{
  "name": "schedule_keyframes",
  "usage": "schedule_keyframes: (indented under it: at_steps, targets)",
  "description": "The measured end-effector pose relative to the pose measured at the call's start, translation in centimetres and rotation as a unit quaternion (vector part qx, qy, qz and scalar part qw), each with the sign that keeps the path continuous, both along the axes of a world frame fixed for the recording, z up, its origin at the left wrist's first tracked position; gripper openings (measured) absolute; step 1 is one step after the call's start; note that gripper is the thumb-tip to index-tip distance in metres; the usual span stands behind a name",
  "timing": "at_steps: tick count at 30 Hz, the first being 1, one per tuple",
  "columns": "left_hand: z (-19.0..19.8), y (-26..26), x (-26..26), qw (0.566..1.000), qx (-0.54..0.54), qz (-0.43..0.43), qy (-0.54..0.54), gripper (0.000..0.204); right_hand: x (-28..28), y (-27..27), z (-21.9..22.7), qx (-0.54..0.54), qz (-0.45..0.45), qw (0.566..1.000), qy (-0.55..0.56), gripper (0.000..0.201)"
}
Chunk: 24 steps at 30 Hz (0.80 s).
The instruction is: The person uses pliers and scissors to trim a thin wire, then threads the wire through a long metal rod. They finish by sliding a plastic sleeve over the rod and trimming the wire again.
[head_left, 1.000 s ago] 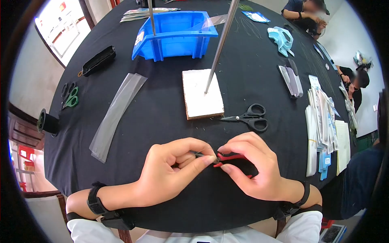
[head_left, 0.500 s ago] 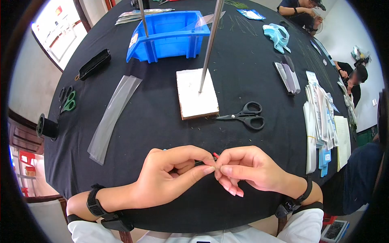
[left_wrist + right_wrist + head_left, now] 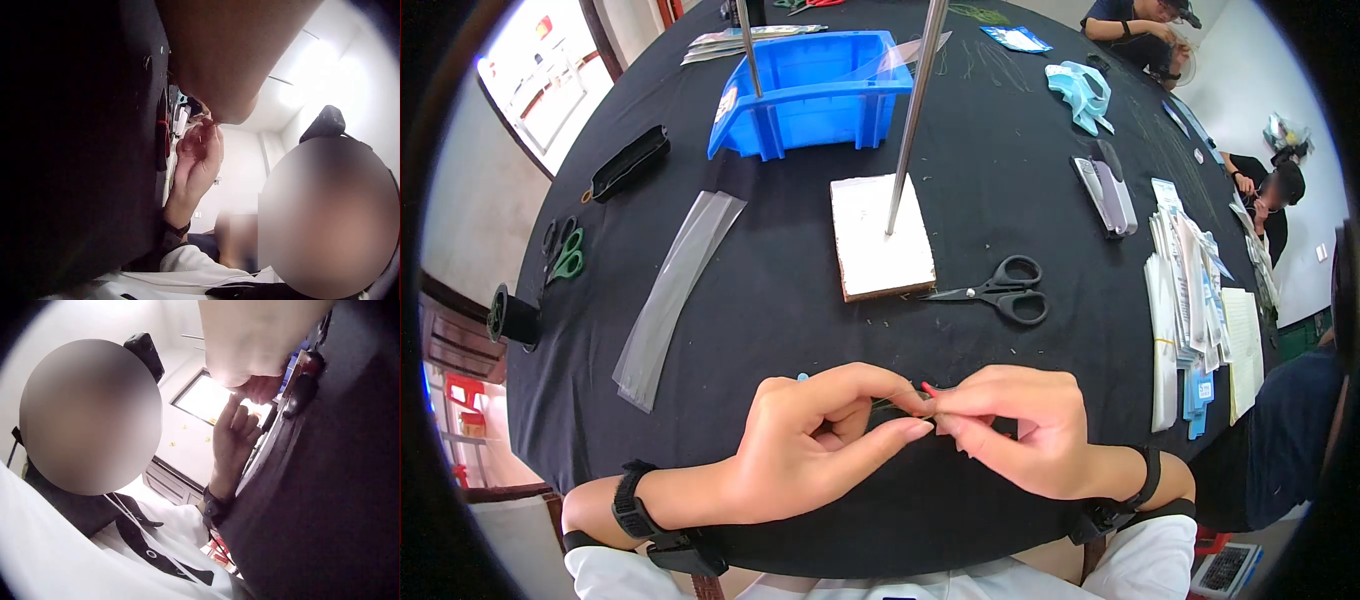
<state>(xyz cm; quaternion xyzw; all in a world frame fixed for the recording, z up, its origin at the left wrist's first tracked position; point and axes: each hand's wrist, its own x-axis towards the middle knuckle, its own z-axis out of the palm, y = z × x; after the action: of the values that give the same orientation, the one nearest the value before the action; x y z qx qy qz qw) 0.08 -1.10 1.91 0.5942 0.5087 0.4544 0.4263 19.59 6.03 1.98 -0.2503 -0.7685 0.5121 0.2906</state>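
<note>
Thumb and index finger of the left hand [image 3: 815, 440] pinch thin greenish strands [image 3: 884, 404], whose ends trail back under its curled fingers. The right hand [image 3: 1025, 430] meets it at the fingertips, thumb against index finger, pinching the same fine piece; its exact shape is too small to tell. A bit of a red-handled tool [image 3: 928, 388] shows just beyond the right fingertips, the rest hidden behind that hand. In the left wrist view a red and dark tool [image 3: 164, 131] lies along the dark tabletop, apart from the right hand [image 3: 201, 156].
Beyond the hands are black scissors [image 3: 1000, 291] and a white block [image 3: 882, 245] with a metal rod [image 3: 915, 120]. Farther off stands a blue bin [image 3: 820, 115]. Clear plastic sleeves [image 3: 678, 300] lie left; a stapler [image 3: 1105, 190] and stacked packets [image 3: 1190, 290] lie right.
The right hand held the red-handled tool at the left fingertips; it has let go of it and pinches at the strands with thumb and index finger. The left hand keeps its pinch.
</note>
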Motion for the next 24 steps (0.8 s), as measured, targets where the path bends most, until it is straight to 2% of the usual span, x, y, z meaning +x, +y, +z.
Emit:
schedule_keyframes:
  at_steps: [3,6,7,9,12,15,21,24]
  targets:
    - [-0.4,-0.1,0.1,1.000,0.009,0.013,0.004,0.014,-0.2,0.1,-0.3,0.117,0.013,0.993,0.026,0.014]
    - [-0.1,-0.1,0.0,0.998,0.037,0.007,0.040,0.012,0.0,0.0,0.4,0.028,0.036,0.999,-0.012,0.012]
    - [0.1,0.0,-0.1,0.997,0.049,0.003,0.056,0.011,0.0,-0.1,0.6,-0.100,0.041,0.994,-0.001,0.012]
    - [-0.1,0.1,0.1,0.994,0.084,0.007,0.072,0.010,0.1,-0.2,0.8,-0.350,0.049,0.935,0.020,0.012]
    - [-0.2,0.1,0.1,0.991,0.104,0.004,0.085,0.008,0.3,0.3,0.5,-0.355,0.092,0.930,0.026,0.013]
    - [-0.2,0.1,0.0,0.993,0.088,-0.004,0.080,0.009,0.2,0.0,0.6,-0.343,0.074,0.936,0.007,0.011]
    - [0.0,0.0,0.1,0.999,0.016,-0.023,0.034,0.012,0.0,-0.1,0.5,-0.106,0.092,0.990,-0.028,0.010]
    - [-0.2,0.0,0.0,0.999,0.013,-0.029,0.026,0.012,0.6,0.3,0.5,-0.309,0.095,0.946,0.014,0.010]
